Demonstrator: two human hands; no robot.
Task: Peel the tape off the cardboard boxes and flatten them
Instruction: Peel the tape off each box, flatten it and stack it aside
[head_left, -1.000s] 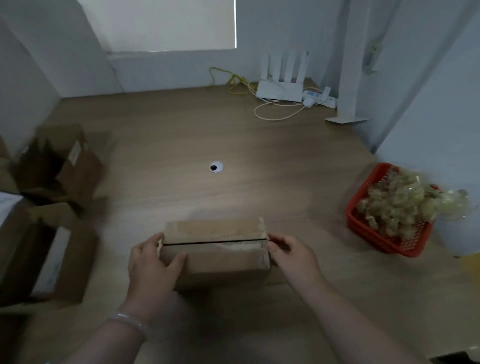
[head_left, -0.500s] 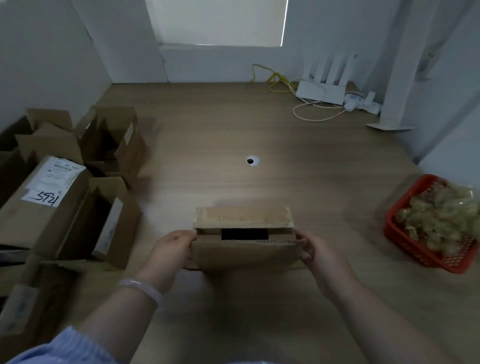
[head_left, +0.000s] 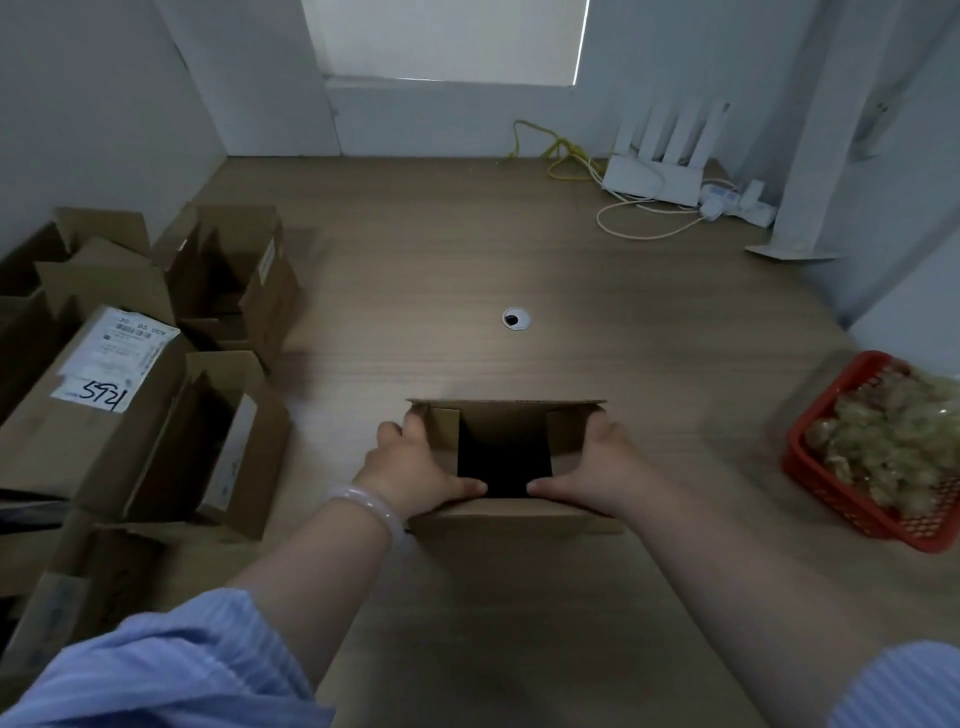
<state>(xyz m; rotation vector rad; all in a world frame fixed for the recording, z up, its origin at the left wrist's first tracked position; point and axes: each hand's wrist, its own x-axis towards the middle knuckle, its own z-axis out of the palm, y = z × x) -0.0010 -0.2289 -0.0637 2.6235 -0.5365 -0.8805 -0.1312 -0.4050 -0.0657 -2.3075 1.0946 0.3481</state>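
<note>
Fingers (head_left: 390, 432) of both hands grip the open box (head_left: 504, 512) mid-counter (head_left: 519, 623), flaps spread, not yet flattened. Beside it at left, other boxes (head_left: 156, 415) stand unflattened, so most work looks left.

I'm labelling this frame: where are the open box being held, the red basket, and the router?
box (head_left: 506, 415), head view, far inner wall.
red basket (head_left: 852, 512), head view, near rim.
router (head_left: 652, 182), head view, white body.
</note>
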